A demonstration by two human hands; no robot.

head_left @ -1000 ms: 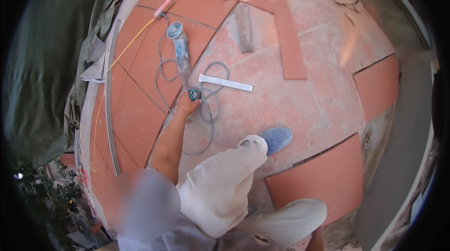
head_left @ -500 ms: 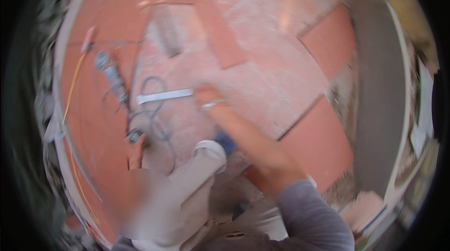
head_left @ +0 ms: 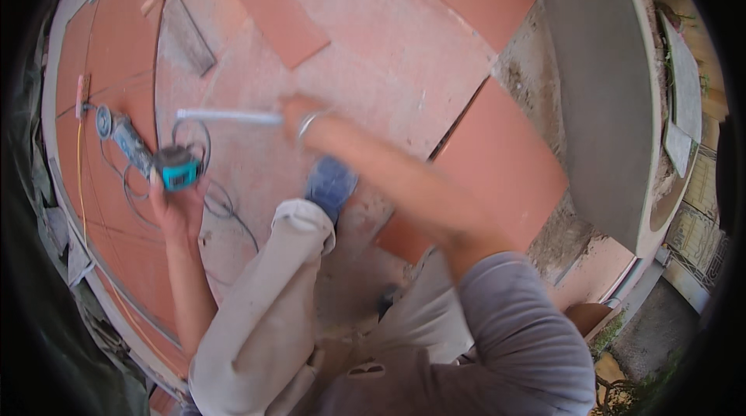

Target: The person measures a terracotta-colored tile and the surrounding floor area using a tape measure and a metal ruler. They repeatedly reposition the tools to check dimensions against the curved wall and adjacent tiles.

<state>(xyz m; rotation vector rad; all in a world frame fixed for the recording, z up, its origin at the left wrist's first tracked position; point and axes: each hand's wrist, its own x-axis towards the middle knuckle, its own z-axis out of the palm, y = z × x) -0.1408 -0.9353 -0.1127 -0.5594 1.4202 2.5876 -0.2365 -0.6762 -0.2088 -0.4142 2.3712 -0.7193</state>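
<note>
1. At 9 o'clock, the left hand (head_left: 177, 200) held a boxy teal-and-black plastic tape measure (head_left: 180, 170).
2. Toward 10 o'clock, the blurred right hand (head_left: 298, 114) gripped a straight silver metal bar (head_left: 229, 116), which pointed to 9.
3. A grey-blue cylindrical angle grinder (head_left: 128, 141) lay toward 10 o'clock from the tape measure.

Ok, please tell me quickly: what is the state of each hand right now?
Left hand: closed around a teal-and-black tape measure.
Right hand: blurred, seemingly closed on one end of a metal bar.
</note>
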